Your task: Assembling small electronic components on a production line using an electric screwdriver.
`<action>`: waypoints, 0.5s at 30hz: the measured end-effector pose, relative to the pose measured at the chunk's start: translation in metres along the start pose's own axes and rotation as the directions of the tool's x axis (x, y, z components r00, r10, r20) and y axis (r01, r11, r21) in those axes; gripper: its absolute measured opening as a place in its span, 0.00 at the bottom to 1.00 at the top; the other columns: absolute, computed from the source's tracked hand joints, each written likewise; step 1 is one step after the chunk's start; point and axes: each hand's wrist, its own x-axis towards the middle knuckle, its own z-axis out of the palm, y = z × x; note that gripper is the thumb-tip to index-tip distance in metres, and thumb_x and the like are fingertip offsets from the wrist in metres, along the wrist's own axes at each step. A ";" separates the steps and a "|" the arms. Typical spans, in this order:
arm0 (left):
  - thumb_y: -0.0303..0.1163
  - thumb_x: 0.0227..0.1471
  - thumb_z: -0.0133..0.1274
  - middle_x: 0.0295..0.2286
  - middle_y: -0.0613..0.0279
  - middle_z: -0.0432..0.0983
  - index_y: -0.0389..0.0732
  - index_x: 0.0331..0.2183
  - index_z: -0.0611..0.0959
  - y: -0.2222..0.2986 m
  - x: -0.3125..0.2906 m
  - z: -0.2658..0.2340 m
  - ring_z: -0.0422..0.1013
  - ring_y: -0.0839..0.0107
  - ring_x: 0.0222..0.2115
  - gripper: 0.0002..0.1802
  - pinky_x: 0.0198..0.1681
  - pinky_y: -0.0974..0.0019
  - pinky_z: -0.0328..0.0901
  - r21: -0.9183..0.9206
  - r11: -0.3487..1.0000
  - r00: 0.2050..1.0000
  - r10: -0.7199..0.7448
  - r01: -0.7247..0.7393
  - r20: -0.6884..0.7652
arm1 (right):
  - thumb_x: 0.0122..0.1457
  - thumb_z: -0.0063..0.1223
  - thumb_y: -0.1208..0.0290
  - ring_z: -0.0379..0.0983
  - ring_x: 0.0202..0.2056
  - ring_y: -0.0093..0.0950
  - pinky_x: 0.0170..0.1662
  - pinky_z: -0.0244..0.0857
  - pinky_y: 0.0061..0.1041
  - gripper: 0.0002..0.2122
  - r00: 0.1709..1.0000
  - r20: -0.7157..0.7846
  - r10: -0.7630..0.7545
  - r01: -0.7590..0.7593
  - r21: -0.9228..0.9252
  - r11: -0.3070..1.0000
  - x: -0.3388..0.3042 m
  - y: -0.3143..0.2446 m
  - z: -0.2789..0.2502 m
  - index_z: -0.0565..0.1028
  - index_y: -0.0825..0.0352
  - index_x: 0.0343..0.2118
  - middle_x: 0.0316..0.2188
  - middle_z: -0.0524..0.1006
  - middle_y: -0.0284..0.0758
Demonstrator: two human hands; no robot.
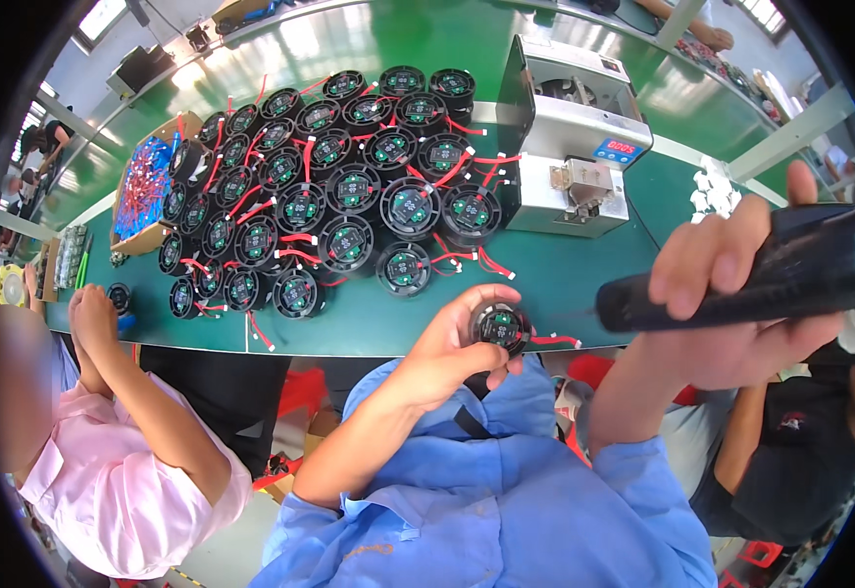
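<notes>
Near the table's front edge, my left hand (457, 348) is closed around a round black housing (500, 328). A green circuit board sits in its upturned face, and red wires with a white connector trail from it to the right. My right hand (731, 284) grips a black electric screwdriver (741, 279), held raised and lying nearly level. The narrow end points left toward the housing but stays apart from it; its thin bit is blurred. Many similar black housings (351, 186) with green boards and red leads cover the table beyond my left hand.
A metal machine (575, 137) with a lit display stands behind my hands. White small parts (712, 191) lie to its right. A cardboard box (119, 211) of blue parts with red wires sits at left. A co-worker in pink (133, 470) sits left; another in black (800, 451) sits right.
</notes>
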 end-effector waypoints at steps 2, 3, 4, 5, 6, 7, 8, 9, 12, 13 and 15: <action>0.12 0.39 0.48 0.40 0.47 0.71 0.35 0.50 0.65 0.000 -0.003 0.002 0.73 0.63 0.30 0.31 0.22 0.68 0.64 -0.094 0.995 1.000 -0.010 0.011 0.017 | 0.60 0.34 0.40 0.66 0.19 0.27 0.21 0.63 0.26 0.40 1.000 0.007 -0.024 0.024 -0.130 0.991 0.005 -0.002 -0.015 0.46 0.75 0.60 0.28 0.67 0.37; 0.12 0.39 0.48 0.40 0.46 0.71 0.35 0.50 0.65 0.001 -0.004 0.002 0.74 0.62 0.31 0.32 0.23 0.67 0.65 -0.194 0.981 0.999 -0.017 0.024 0.035 | 0.60 0.35 0.41 0.66 0.19 0.28 0.22 0.63 0.26 0.40 0.999 -0.009 -0.031 0.028 -0.203 0.979 0.004 -0.001 -0.022 0.46 0.75 0.60 0.29 0.68 0.38; 0.12 0.39 0.48 0.40 0.46 0.71 0.35 0.50 0.65 0.001 -0.005 0.002 0.74 0.62 0.31 0.32 0.23 0.67 0.65 -0.190 0.982 0.999 -0.014 0.020 0.030 | 0.60 0.37 0.43 0.67 0.20 0.28 0.24 0.64 0.26 0.39 1.000 0.019 -0.008 0.012 -0.252 0.968 0.004 0.003 -0.030 0.46 0.75 0.60 0.30 0.69 0.40; 0.12 0.39 0.48 0.40 0.49 0.70 0.36 0.51 0.64 0.001 -0.007 0.002 0.74 0.62 0.32 0.33 0.24 0.66 0.66 -0.201 0.980 0.999 -0.006 0.013 0.039 | 0.59 0.43 0.48 0.68 0.22 0.28 0.25 0.65 0.25 0.38 0.999 -0.051 0.011 -0.030 -0.384 0.923 0.002 0.006 -0.035 0.46 0.75 0.60 0.30 0.69 0.41; 0.11 0.39 0.48 0.40 0.51 0.70 0.36 0.52 0.63 0.001 -0.008 0.002 0.74 0.62 0.33 0.35 0.25 0.66 0.67 -0.212 0.977 0.999 0.004 0.007 0.048 | 0.58 0.47 0.54 0.68 0.22 0.27 0.25 0.65 0.25 0.36 0.997 -0.076 0.010 -0.045 -0.468 0.882 0.001 0.010 -0.038 0.47 0.76 0.60 0.30 0.70 0.42; 0.11 0.39 0.48 0.41 0.54 0.69 0.37 0.53 0.61 0.002 -0.008 0.002 0.74 0.62 0.34 0.36 0.26 0.66 0.67 -0.223 0.975 0.998 0.012 0.002 0.059 | 0.57 0.51 0.64 0.69 0.24 0.26 0.27 0.66 0.24 0.33 0.997 -0.081 -0.008 -0.030 -0.462 0.886 0.001 0.015 -0.038 0.49 0.76 0.59 0.31 0.71 0.43; 0.11 0.39 0.48 0.41 0.54 0.69 0.37 0.53 0.61 0.003 -0.009 0.003 0.74 0.62 0.34 0.36 0.26 0.66 0.67 -0.219 0.976 0.998 0.014 -0.001 0.056 | 0.56 0.51 0.68 0.70 0.25 0.26 0.28 0.66 0.24 0.32 0.997 -0.081 -0.016 -0.027 -0.503 0.864 0.000 0.020 -0.043 0.50 0.77 0.59 0.32 0.71 0.43; 0.10 0.39 0.48 0.41 0.54 0.69 0.37 0.54 0.61 0.003 -0.009 0.005 0.74 0.62 0.35 0.38 0.27 0.65 0.68 -0.226 0.974 0.997 0.036 -0.021 0.064 | 0.56 0.51 0.73 0.71 0.26 0.26 0.30 0.67 0.23 0.31 0.996 -0.081 -0.023 -0.025 -0.544 0.839 -0.003 0.025 -0.048 0.51 0.77 0.59 0.33 0.72 0.44; 0.09 0.40 0.50 0.41 0.53 0.69 0.38 0.55 0.60 0.004 -0.010 0.003 0.74 0.62 0.35 0.39 0.28 0.64 0.70 -0.219 0.975 0.996 0.065 -0.049 0.067 | 0.54 0.50 0.81 0.71 0.28 0.26 0.33 0.67 0.23 0.29 0.989 -0.124 -0.074 -0.014 -0.592 0.806 -0.009 0.042 -0.050 0.52 0.77 0.58 0.33 0.72 0.43; 0.09 0.40 0.51 0.41 0.53 0.69 0.38 0.56 0.59 0.005 -0.010 0.002 0.74 0.62 0.35 0.40 0.28 0.64 0.71 -0.208 0.976 0.995 0.073 -0.059 0.062 | 0.54 0.50 0.82 0.71 0.28 0.25 0.34 0.67 0.24 0.28 0.984 -0.132 -0.117 0.005 -0.641 0.768 -0.011 0.048 -0.053 0.54 0.77 0.56 0.33 0.72 0.43; 0.11 0.42 0.52 0.41 0.52 0.69 0.38 0.56 0.59 0.007 -0.010 0.001 0.74 0.61 0.35 0.39 0.28 0.64 0.71 -0.206 0.977 0.996 0.075 -0.064 0.049 | 0.53 0.50 0.83 0.71 0.28 0.24 0.34 0.67 0.23 0.22 0.978 -0.126 -0.165 0.047 -0.641 0.766 -0.015 0.059 -0.064 0.58 0.76 0.50 0.33 0.72 0.42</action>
